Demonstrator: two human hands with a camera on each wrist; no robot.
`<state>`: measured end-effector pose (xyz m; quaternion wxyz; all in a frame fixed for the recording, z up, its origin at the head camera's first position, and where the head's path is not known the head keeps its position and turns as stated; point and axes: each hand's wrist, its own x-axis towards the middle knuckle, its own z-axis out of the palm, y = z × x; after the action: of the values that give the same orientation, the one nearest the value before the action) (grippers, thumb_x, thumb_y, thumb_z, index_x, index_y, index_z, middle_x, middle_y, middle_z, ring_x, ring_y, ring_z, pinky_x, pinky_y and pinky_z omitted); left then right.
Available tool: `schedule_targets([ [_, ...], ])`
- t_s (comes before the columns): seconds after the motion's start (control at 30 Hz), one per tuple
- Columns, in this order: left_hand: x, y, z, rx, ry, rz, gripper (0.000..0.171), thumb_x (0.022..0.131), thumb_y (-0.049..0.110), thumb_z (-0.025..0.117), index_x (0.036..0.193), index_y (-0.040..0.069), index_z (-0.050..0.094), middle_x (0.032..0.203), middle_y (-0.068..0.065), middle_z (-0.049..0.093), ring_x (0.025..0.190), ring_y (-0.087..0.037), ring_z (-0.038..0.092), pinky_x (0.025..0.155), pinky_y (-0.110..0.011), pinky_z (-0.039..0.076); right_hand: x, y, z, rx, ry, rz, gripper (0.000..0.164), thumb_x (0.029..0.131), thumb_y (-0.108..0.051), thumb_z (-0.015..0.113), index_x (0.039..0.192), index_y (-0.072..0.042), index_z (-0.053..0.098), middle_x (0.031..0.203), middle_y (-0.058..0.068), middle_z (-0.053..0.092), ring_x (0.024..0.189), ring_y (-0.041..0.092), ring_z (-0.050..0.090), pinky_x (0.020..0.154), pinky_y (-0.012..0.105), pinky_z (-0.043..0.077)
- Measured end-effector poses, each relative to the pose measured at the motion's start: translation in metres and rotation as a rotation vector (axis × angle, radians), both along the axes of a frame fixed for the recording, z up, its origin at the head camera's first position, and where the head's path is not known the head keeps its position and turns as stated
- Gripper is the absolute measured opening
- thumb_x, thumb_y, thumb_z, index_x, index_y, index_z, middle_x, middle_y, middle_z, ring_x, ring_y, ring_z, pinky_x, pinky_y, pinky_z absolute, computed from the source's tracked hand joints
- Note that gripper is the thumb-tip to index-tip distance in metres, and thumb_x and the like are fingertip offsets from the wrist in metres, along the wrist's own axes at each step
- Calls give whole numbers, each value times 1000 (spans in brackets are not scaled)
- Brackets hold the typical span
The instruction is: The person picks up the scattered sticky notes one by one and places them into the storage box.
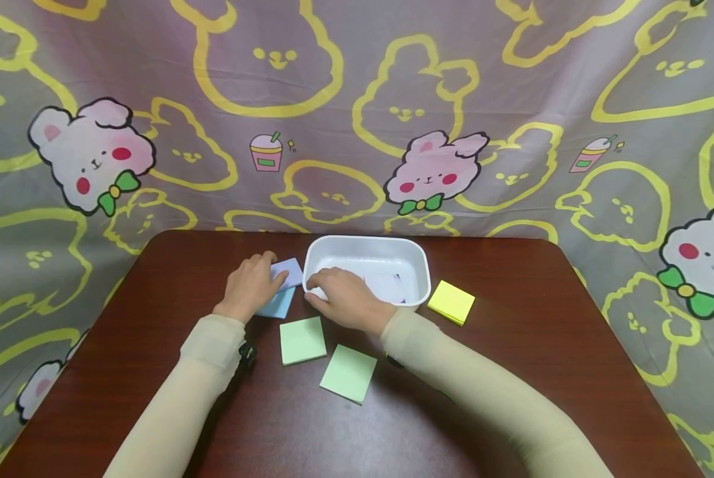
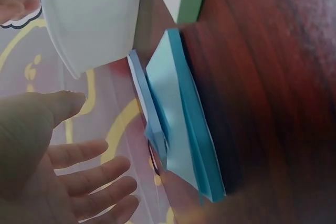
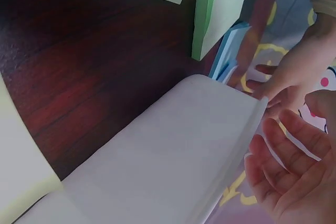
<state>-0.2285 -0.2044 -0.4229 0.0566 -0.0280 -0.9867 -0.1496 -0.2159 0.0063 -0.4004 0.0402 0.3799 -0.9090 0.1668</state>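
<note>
My left hand [image 1: 250,285] hovers at the left of the table beside a lavender sticky-note pad [image 1: 291,271] that partly overlaps a light blue pad [image 1: 280,305]. In the left wrist view its fingers [image 2: 97,174] are spread, with a gap between them and the pads. Over the left end of a white plastic basin [image 1: 362,251] is my right hand [image 1: 347,299]. Its fingers [image 3: 283,169] curve loosely near the rim and grip nothing visible. A white sheet or pad with dark corner marks [image 1: 386,287] lies inside the basin, partly hidden by the right hand.
Two light green pads, one nearer the left [image 1: 303,340] and one nearer the front [image 1: 349,373], lie before the basin. A yellow pad [image 1: 451,302] sits to its right. Behind the brown table [image 1: 512,372] hangs a patterned curtain [image 1: 333,146].
</note>
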Motion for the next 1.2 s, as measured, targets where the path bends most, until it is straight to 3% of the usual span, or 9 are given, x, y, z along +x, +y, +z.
schedule_targets([
  [0.47,-12,-5,-5,-66,-128,4,67,93,41,59,141,-2,42,135,-27,54,119,-44,55,90,-58,49,2,-14,-1,42,4,33,22,96,-31,57,105,-16,70,100,-4,72,96,15,66,85,33,52],
  [0.97,-14,-5,-11,-71,-142,-17,64,93,40,60,139,0,43,127,-27,59,111,-44,60,83,-57,50,5,-24,0,74,98,61,17,96,-31,54,88,-20,66,83,-7,64,79,11,60,73,29,49],
  [1.2,-15,-4,-14,-78,-122,-30,58,90,37,65,132,0,48,118,-27,62,103,-42,63,77,-56,51,3,-25,0,65,116,61,16,95,-29,55,88,-19,66,82,-7,64,77,11,59,73,29,49],
])
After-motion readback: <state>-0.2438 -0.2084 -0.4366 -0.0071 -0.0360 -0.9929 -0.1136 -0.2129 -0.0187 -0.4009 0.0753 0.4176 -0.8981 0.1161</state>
